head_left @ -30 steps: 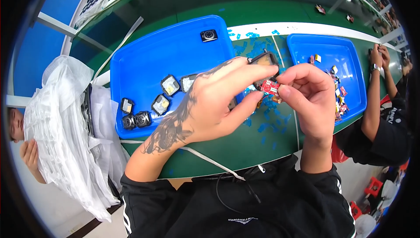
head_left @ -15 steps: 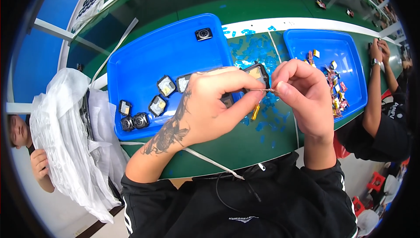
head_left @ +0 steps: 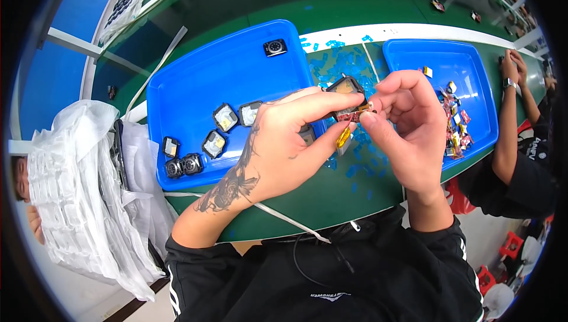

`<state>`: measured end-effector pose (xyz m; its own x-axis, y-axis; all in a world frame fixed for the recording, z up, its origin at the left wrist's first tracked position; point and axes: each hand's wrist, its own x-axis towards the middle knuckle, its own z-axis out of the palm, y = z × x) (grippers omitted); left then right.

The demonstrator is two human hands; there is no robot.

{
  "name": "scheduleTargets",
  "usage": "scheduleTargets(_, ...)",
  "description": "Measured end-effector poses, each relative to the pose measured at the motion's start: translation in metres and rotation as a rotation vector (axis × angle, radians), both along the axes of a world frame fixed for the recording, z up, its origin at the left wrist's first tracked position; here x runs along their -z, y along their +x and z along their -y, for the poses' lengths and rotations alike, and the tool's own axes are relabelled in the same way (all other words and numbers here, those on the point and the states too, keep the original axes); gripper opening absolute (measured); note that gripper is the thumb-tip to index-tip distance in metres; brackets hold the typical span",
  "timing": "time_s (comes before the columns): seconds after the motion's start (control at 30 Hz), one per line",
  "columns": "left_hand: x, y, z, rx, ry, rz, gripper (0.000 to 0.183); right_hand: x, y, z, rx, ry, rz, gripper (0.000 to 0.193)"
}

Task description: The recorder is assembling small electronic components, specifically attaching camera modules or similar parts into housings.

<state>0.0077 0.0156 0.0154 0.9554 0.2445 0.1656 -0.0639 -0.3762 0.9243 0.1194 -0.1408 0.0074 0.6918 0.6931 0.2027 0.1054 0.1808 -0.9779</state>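
My left hand pinches a small red circuit board between thumb and forefinger. A little battery wrapped in yellow tape hangs below the board, by the left thumb. My right hand is closed at the board's right end, thumb and fingertips together around a tiny part that I cannot make out. Just behind the fingers, an open black square watch case lies on the green table, partly covered by my left hand.
At left, a blue tray holds several square watch cases. A second blue tray at right contains boards with batteries. Blue film scraps litter the table. White plastic packaging stands left; a co-worker's arms are at right.
The circuit board has turned from edge-on to show its red face, and the yellow-taped battery has swung with it. Both hands stay close together. The person at far left has shifted behind the packaging.
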Motion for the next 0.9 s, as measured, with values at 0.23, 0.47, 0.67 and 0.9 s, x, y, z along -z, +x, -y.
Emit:
scheduleTargets(0.23, 0.005, 0.002, 0.003, 0.035, -0.142, 0.116, 0.037, 0.0, 0.0, -0.005, 0.07, -0.078, 0.249, 0.035)
scheduleTargets(0.47, 0.007, 0.004, 0.009, -0.043, -0.419, 0.138, 0.044, 0.007, 0.0, -0.009, 0.116, -0.065, 0.319, 0.036)
scheduleTargets(0.67, 0.007, 0.005, 0.011, -0.06, -0.372, 0.126, 0.046, 0.007, 0.002, -0.009, 0.108, -0.102, 0.353, 0.039)
scheduleTargets(0.9, 0.019, 0.0, 0.007, -0.114, -0.366, 0.221, 0.055, 0.002, -0.007, -0.025, 0.1, -0.198, 0.421, 0.047)
